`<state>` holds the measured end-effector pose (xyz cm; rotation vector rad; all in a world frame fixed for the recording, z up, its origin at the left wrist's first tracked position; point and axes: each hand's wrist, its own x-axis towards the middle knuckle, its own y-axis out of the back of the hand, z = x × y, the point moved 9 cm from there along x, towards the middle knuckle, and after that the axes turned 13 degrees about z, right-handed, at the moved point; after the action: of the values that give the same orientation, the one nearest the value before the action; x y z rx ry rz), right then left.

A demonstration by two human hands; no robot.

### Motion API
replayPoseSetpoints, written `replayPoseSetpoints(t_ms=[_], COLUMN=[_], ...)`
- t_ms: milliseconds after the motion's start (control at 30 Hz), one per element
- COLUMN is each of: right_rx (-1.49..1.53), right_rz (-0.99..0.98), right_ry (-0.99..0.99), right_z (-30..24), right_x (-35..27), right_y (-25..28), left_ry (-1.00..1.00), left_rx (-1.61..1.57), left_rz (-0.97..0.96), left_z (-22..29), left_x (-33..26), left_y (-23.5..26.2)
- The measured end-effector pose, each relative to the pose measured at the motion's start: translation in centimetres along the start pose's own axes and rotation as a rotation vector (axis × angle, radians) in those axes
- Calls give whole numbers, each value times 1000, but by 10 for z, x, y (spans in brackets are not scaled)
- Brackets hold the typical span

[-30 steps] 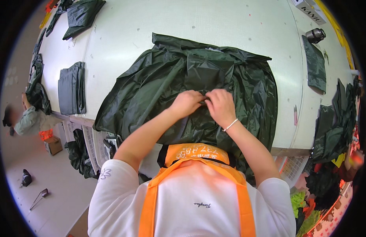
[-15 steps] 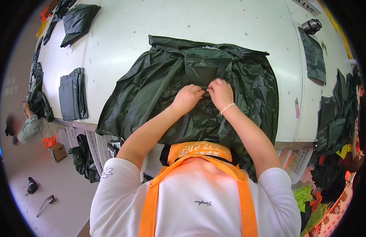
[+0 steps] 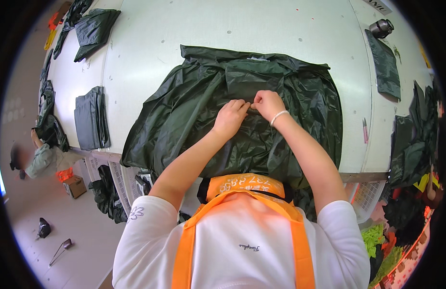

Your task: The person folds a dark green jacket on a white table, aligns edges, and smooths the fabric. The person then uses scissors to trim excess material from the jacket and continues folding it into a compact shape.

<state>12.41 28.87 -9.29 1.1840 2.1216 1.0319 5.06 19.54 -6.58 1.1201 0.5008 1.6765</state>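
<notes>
A shiny dark green garment (image 3: 189,115), like a rain jacket, lies spread and wrinkled over the table in front of me. A pale label shows near its upper edge, and a square flap or pocket panel (image 3: 252,83) sits below that. My left hand (image 3: 231,118) rests on the middle of the garment, its fingers closed on a bit of the fabric. Close beside it, my right hand (image 3: 270,106), with a beaded bracelet at the wrist, pinches thumb and finger together near the left fingertips. Whatever lies in that pinch is too small to make out.
Folded dark green garments lie on the white table (image 3: 141,29) at left (image 3: 90,118) and right (image 3: 384,65). A steel flask (image 3: 381,29) and a pink pen-like tool (image 3: 365,130) are at right. White crates (image 3: 370,197) stand below the edge. Another person works at far left.
My right hand has risen slightly and turned, its fingers drawn into a tighter pinch. The left hand has barely shifted. The whole view has moved a little.
</notes>
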Motion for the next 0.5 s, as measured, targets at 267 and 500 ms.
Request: replayPoseSetpoints(t_ms=[267,500], right_rx=[-109,-123], right_rz=[241,245], right_ry=[271,157], right_z=[-12,2], right_x=[-5,10], right_y=[11,-3], left_ry=[590,-117], left_rx=[-438,71], left_rz=[-300,17], left_z=[-76,-5], left_x=[29,31], left_y=[-28,-5])
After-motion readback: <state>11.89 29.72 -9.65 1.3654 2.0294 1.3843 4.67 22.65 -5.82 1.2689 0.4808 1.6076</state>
